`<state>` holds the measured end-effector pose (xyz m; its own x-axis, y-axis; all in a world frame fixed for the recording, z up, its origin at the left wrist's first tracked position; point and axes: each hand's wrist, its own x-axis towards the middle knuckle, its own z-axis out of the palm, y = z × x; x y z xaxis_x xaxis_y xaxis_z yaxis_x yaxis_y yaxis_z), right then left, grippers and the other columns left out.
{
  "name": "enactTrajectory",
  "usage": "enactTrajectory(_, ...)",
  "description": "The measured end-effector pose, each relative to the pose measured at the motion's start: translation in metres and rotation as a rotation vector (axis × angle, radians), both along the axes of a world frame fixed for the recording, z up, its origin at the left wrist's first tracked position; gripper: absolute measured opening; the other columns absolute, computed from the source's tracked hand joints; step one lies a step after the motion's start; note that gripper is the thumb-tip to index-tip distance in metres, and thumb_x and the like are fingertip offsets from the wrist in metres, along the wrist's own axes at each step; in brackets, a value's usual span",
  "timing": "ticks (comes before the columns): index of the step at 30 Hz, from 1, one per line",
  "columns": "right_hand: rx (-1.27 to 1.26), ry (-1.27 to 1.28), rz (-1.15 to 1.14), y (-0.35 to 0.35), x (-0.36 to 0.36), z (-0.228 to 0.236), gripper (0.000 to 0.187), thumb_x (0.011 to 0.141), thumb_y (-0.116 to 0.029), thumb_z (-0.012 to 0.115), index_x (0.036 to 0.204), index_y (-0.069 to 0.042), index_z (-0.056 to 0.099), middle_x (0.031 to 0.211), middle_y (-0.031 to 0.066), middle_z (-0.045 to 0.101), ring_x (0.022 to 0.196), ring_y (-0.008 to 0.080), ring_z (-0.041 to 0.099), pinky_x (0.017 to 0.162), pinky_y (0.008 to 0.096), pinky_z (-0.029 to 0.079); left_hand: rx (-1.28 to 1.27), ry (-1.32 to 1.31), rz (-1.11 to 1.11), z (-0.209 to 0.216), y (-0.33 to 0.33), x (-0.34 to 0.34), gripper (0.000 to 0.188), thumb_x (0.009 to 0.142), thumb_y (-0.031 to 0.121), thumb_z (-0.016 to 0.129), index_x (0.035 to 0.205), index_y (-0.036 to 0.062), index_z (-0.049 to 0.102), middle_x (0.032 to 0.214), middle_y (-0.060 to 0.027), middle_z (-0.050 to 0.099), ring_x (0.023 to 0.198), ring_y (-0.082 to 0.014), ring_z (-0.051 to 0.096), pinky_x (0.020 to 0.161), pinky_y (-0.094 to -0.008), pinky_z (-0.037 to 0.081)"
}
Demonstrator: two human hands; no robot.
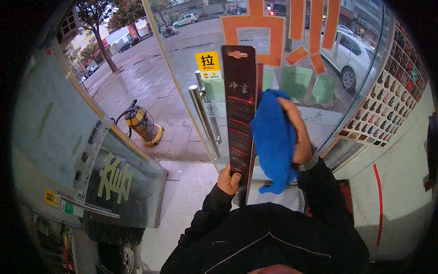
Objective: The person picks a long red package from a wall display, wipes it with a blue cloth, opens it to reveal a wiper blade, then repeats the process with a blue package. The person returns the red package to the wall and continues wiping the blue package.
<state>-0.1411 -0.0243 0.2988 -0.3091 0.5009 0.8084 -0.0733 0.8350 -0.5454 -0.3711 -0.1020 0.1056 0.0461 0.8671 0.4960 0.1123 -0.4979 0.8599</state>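
My left hand [227,180] grips the lower end of a long, narrow dark brown box [240,109], thumb across its front. The box stands nearly upright, with a hanging slot at its top and red lines and pale print on its face. In my right hand [300,134] is a blue cloth [273,139], bunched under the fingers and hanging down. The cloth is close along the box's right side; whether it touches the box I cannot tell.
A glass door with a metal handle [205,116] and a yellow sign [208,61] stands ahead. Another glass door [114,173] is swung open at left. Outside are a yellow and black vacuum cleaner [142,124] and a white car [349,57]. A sample chart [381,107] hangs right.
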Motion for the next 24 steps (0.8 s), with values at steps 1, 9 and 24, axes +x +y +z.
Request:
enactTrajectory(1,-0.127,0.112,0.078,0.0,-0.001,0.003,0.073,0.088,-0.029,0.084,0.149,-0.007,0.051,0.139,0.0159,0.063,0.132,0.0333,0.059,0.118,0.0515,0.041,-0.017,0.027,-0.022,0.001,0.0,0.0,0.057,0.105,0.052,0.06,0.131,0.0015,0.06,0.103,-0.0114,0.074,0.094,-0.0236,0.07,0.086,-0.0368,0.055)
enactTrajectory(9,-0.632,0.143,0.238,-0.03,-0.016,0.029,0.058,0.099,-0.025,0.075,0.148,-0.003,0.051,0.132,0.0148,0.066,0.115,0.0232,0.067,0.1,0.0383,0.056,-0.053,0.071,-0.13,-0.029,0.007,0.012,0.042,0.107,0.037,0.054,0.131,0.0033,0.061,0.093,-0.0112,0.072,0.084,-0.0242,0.068,0.08,-0.037,0.054)
enactTrajectory(24,-0.007,-0.208,-0.19,-0.034,-0.069,-0.106,0.049,0.093,-0.03,0.08,0.129,-0.002,0.064,0.121,0.0163,0.069,0.106,0.0341,0.068,0.095,0.0431,0.055,0.067,-0.154,-0.031,-0.006,0.04,0.017,0.045,0.109,0.041,0.051,0.117,0.0003,0.068,0.116,-0.0108,0.072,0.102,-0.0267,0.071,0.091,-0.0418,0.054)
